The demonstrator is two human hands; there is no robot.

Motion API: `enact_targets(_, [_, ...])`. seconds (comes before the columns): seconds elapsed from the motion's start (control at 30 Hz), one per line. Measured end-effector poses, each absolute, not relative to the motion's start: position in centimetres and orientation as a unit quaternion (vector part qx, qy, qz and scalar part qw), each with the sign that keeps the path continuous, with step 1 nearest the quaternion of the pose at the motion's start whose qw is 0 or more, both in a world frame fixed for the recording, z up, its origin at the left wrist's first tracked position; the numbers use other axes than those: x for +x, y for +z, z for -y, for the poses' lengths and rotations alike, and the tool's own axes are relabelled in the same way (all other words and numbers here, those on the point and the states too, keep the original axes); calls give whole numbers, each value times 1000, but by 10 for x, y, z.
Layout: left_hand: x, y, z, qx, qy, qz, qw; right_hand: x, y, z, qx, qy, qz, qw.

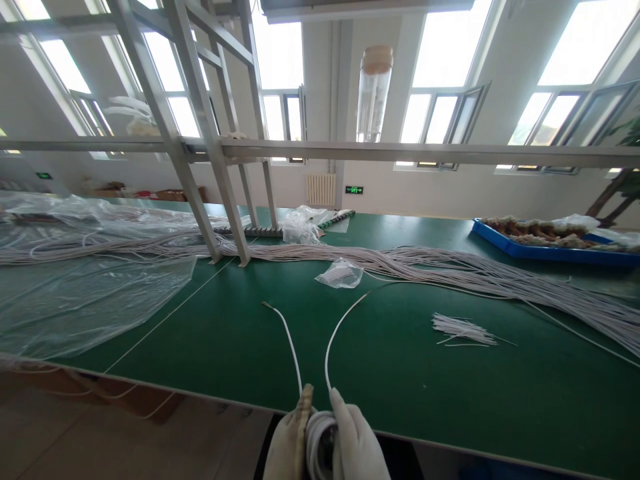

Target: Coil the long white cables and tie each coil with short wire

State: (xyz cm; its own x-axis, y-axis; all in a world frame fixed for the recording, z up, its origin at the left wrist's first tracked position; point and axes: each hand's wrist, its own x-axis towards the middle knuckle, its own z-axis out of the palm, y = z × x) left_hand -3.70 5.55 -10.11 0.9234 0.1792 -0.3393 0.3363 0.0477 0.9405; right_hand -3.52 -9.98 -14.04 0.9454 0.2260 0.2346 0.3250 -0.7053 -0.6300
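Observation:
Both hands wear pale gloves and meet at the bottom middle of the head view, at the table's near edge. My left hand (289, 437) and my right hand (356, 437) are closed on a coil of white cable (320, 433) between them. The two cable ends rise from the hands over the green table (400, 380). The left end (287, 333) bends to the left and the right end (333, 340) curves to the right, both with bare tips. Parts of the coil are hidden by the gloves.
A long bundle of pale cables (350, 255) crosses the table. Short white pieces (463, 331) lie at right, with a small plastic bag (340, 273) near the middle. A metal frame (230, 187) stands at left, plastic sheeting (90, 307) beside it. A blue tray (530, 250) sits at back right.

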Motion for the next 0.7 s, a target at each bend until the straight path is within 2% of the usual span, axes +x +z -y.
enact_targets(0.1, [-39,-97,-46,695,-48,-173,696,-33,-133,99,-935,-52,155,315])
enact_targets(0.2, [-39,-81,-30,600,-92,-188,772,-34,-126,95,-948,-80,117,284])
enact_targets(0.33, [-37,-55,-19,437,-185,-178,862,-37,-123,94,-941,-102,107,305])
enact_targets(0.47, [-43,-39,-18,400,-212,-139,880,-38,-121,97,-934,-101,104,326])
enact_targets(0.57, [-45,-30,-13,406,-205,-149,878,-38,-115,99,-919,-83,90,375])
enact_targets(0.7, [-44,-18,-9,444,-174,-169,863,-39,-105,101,-845,-63,59,527])
